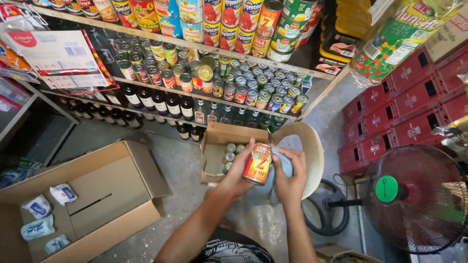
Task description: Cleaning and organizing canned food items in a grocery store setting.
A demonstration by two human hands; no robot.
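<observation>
Fingers [246,153] of the left hand [236,178] wrap a glossy red-and-yellow tin can [258,163], its long axis near upright, top tilted slightly right. The right hand [291,181] presses a soft blue cloth [285,163] against its side. Beyond, an open cardboard box [214,156] holds more cans on the concrete floor [175,165].

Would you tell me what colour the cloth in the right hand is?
Light blue cloth, seen best in the head view.

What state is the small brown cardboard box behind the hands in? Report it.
Open: the small brown cardboard box has flaps folded outward, with several tin cans visible inside.
</observation>
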